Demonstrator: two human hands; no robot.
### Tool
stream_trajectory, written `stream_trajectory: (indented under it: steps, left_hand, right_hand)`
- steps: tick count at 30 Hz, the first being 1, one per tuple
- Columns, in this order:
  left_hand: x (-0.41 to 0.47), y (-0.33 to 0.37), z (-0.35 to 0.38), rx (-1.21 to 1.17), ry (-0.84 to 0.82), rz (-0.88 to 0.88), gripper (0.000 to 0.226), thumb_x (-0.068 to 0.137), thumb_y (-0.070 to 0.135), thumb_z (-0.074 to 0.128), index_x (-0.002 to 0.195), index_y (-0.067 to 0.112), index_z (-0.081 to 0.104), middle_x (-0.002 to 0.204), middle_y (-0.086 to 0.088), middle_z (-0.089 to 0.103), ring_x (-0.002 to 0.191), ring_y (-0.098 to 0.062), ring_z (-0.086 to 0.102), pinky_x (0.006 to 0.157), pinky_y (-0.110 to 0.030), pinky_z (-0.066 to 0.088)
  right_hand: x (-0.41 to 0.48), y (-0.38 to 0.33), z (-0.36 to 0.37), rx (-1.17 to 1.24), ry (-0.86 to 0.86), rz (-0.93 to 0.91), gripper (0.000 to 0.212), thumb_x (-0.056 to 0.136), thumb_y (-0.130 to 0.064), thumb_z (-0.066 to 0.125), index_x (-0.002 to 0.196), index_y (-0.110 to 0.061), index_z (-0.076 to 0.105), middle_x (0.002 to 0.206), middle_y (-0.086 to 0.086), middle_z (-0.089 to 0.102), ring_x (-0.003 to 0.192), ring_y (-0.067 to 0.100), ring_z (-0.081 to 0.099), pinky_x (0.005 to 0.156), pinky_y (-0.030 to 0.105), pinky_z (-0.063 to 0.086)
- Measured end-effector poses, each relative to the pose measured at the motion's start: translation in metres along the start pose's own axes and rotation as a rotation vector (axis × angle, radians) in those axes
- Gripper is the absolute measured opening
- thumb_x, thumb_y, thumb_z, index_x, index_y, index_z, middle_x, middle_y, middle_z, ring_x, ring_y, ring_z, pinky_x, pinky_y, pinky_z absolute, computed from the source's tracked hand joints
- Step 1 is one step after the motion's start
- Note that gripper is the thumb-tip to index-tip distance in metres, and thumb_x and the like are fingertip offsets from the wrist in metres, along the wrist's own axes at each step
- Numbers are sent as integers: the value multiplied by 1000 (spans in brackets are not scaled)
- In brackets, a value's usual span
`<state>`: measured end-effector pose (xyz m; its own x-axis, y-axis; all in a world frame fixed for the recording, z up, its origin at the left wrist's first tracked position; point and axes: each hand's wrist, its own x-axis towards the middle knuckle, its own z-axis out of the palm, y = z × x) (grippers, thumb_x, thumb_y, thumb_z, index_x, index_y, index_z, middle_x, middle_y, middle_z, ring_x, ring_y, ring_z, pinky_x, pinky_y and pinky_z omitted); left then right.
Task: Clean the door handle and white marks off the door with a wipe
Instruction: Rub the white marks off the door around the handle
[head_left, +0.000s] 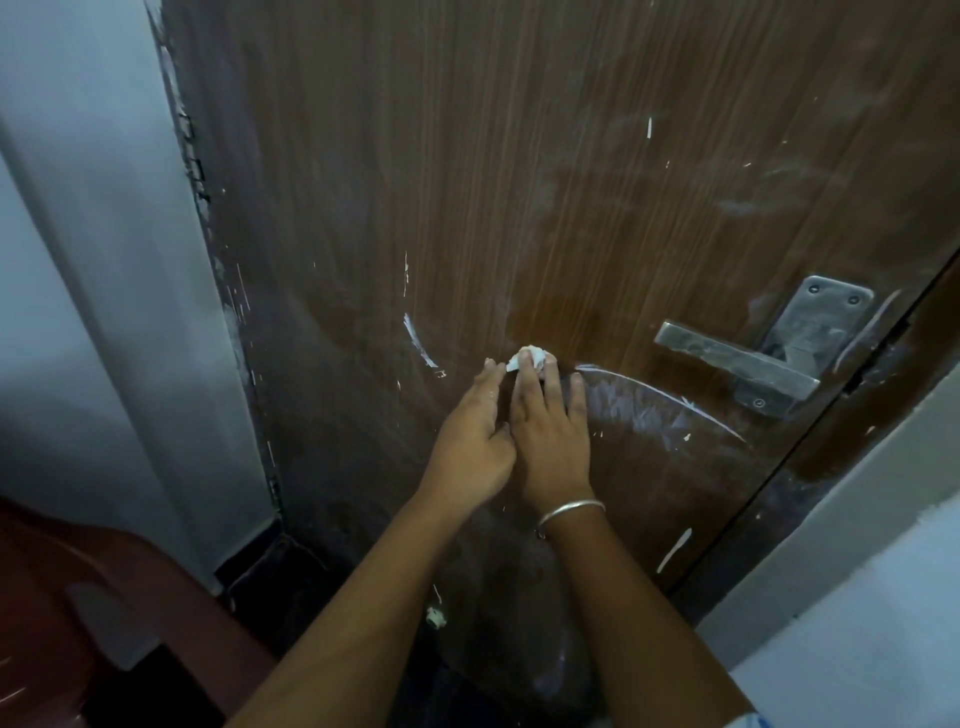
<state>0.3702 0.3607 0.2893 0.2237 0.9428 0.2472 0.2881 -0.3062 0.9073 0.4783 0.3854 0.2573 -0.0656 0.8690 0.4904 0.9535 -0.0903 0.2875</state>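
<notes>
Forearms come in from below, bangle (571, 512) on the right wrist. Right hand (550, 431) lies flat on the door (519, 182), straight fingers pressing the wadded wipe (527, 358) into it, probably for scrub pressure. Left hand (475, 436) lies flat alongside and touches it, fingertip at the wipe's edge, likely steadying. Wipe sits between two white arcs (418, 343), left of the handle (737, 358) near the latch edge. Handle looks smeared, not yet cleaned.
</notes>
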Motion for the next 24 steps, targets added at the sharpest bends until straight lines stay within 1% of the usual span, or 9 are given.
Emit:
stream_trajectory:
  steps: [2,4,6,9,11,14,19,22,24]
  left_hand:
    - [1,0,3,5,-9,-2,65,89,-5,42,147,15,22,157,1,18,143,-6,14,115,-20,13]
    - [0,0,5,-13,-24,-4,66,88,-7,42,147,14,22,157,0,17,143,-6,13,117,-25,13]
    - [-1,-1,5,-29,-34,-13,66,88,-9,41,147,14,21,157,0,16,143,-5,12,119,-30,14]
    - [-2,-3,5,-14,-29,-17,66,89,-8,41,148,14,20,157,1,15,142,-3,10,118,-25,12]
    - [-4,-1,6,-16,-27,-21,66,89,-7,41,148,14,20,157,2,15,142,-3,10,116,-22,11]
    - [-7,6,15,-25,-48,-20,66,89,-6,41,148,15,20,157,2,16,142,-4,11,117,-24,12]
    - [-15,17,30,-7,-109,17,67,90,-4,43,148,20,19,157,3,17,143,-6,12,114,-21,11]
    - [-19,19,31,-32,-128,3,68,90,-5,44,148,20,17,157,3,15,144,-7,11,119,-32,13]
    - [-22,18,30,-38,-125,-11,68,91,-6,43,148,19,17,158,4,14,144,-7,10,120,-34,14]
  right_hand:
    - [-5,5,1,13,-16,18,64,88,-33,55,141,-3,36,154,9,25,141,30,23,113,50,12]
    - [-15,11,3,58,-34,100,75,82,-35,60,143,-2,30,156,11,16,143,33,15,112,51,2]
    - [-28,20,2,109,-33,246,89,74,-37,68,143,0,26,156,15,12,143,36,11,111,51,-1]
    - [-42,33,-1,171,17,406,94,70,-35,71,141,6,25,155,21,11,141,41,11,111,53,1]
    - [-41,35,-4,197,-3,396,97,72,-36,70,143,7,19,155,22,6,141,43,6,113,51,-2]
    - [-35,34,-6,214,-40,262,100,75,-39,68,144,6,13,156,19,-1,142,41,-1,114,49,-3]
    - [-41,51,-5,118,-27,227,95,72,-40,70,144,1,23,157,15,9,143,35,11,112,52,0]
    - [-58,65,-1,144,21,345,92,69,-34,72,142,1,27,155,18,16,140,39,20,110,56,7]
    - [-72,76,2,176,58,458,91,70,-32,70,142,3,25,154,23,15,139,42,20,110,58,11]
